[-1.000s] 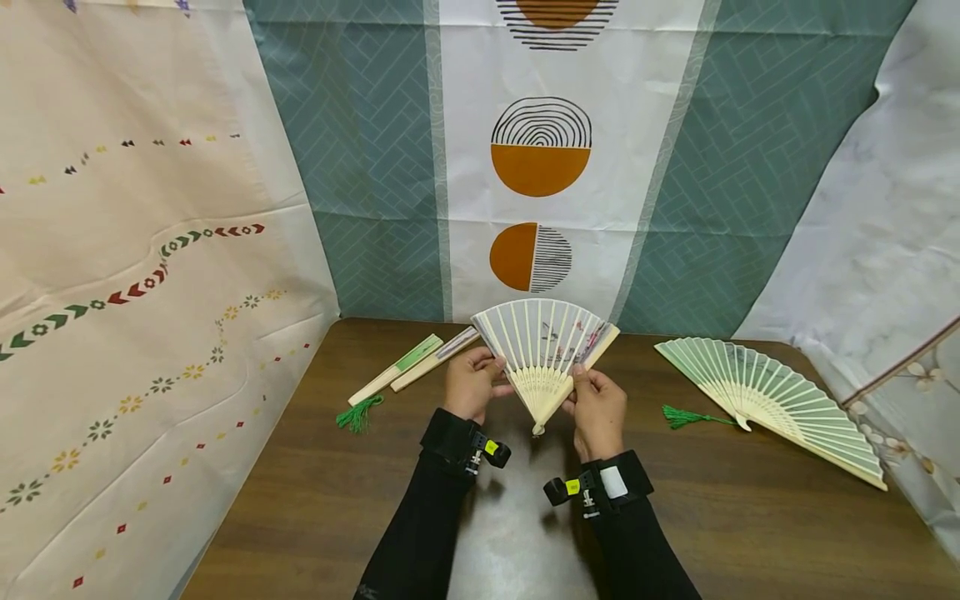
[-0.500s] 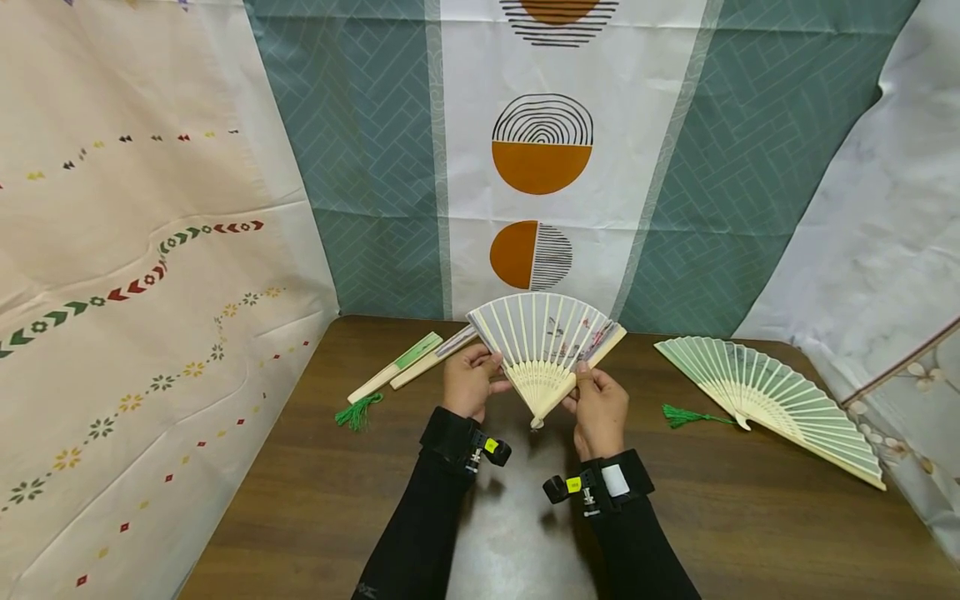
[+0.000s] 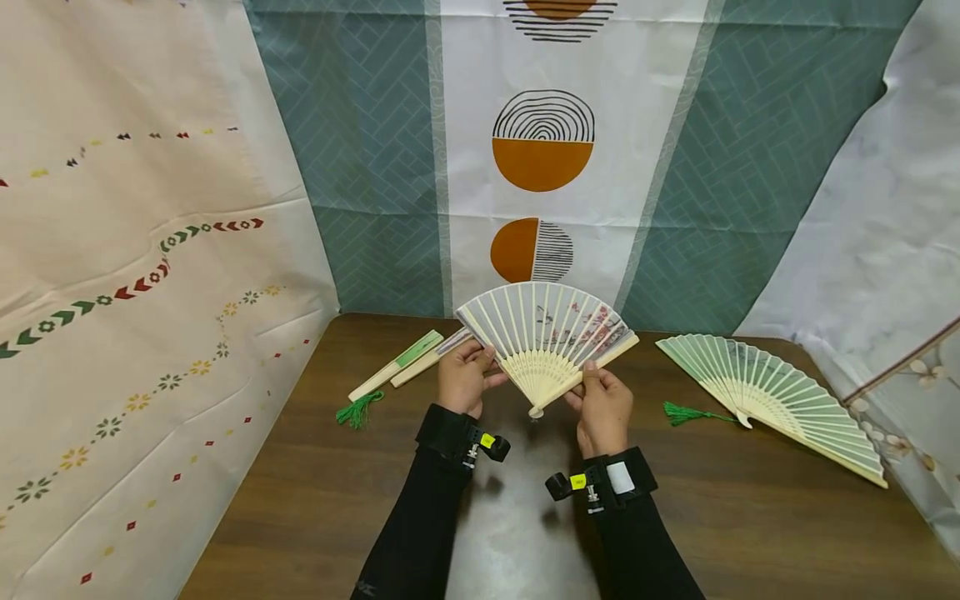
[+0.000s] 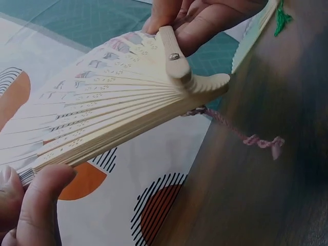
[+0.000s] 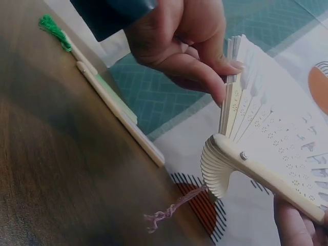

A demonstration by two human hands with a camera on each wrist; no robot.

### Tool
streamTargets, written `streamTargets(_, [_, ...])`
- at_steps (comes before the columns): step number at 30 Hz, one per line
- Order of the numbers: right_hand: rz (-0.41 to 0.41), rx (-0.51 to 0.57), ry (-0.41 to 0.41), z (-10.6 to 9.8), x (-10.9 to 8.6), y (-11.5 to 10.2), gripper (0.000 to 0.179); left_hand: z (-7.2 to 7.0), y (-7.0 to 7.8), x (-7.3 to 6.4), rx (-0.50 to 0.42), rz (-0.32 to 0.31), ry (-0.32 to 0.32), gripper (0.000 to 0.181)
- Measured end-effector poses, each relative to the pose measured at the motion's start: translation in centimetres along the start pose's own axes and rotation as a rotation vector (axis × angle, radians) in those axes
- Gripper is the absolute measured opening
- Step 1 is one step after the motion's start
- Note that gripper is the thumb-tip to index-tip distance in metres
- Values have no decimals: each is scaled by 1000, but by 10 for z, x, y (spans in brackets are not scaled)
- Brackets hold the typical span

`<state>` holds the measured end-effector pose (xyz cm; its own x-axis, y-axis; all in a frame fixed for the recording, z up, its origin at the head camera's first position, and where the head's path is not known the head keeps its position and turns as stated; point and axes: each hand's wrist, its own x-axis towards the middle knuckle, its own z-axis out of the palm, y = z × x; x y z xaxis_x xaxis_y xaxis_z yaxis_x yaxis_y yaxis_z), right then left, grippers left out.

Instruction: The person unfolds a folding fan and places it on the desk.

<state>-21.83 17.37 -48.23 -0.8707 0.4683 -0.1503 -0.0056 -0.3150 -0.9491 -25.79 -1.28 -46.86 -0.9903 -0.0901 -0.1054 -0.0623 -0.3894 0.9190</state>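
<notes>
A pale folding fan, spread in an arc with a printed floral design toward its right side, is held up between both hands. My left hand pinches the left edge between thumb and fingers; the left wrist view shows several ribs still stacked at that pinch. On the other side, my right hand grips the outer guard stick close to the rivet. From the pivot end dangles a twisted pink cord, best seen in the wrist views.
Two folded fans, one green and one whitish, lie at the back left, with a green tassel. An opened green fan with its own tassel rests on the wooden table at right. Patterned cloth hangs behind.
The held fan has spread wider, showing more of its printed flowers. My right hand has shifted slightly right and my left slightly left, both a little upward in view.
</notes>
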Motion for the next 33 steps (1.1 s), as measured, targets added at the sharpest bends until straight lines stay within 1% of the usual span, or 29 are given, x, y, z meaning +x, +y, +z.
streamTargets(3, [3,-1,10,0,-1,-1,35,1,0,0,-21,3,10,20])
streamTargets(9, [-7,37,19,0,-1,-2,34,3,-2,0,-53,13,22,21])
streamTargets(14, [-3,90,25,0,0,-3,32,3,-3,-1,-78,37,41,21])
streamTargets(18, [-1,99,22,-1,0,-4,34,6,-3,-1,-97,50,47,22])
streamTargets(25, [-4,118,31,-2,0,-4,31,7,-4,-1,-127,45,64,24])
streamTargets(30, [-3,151,34,-2,1,-2,30,7,-5,-1,-144,55,73,24])
streamTargets(33, [-1,170,37,-2,0,-2,32,7,-5,-1,-157,63,79,22])
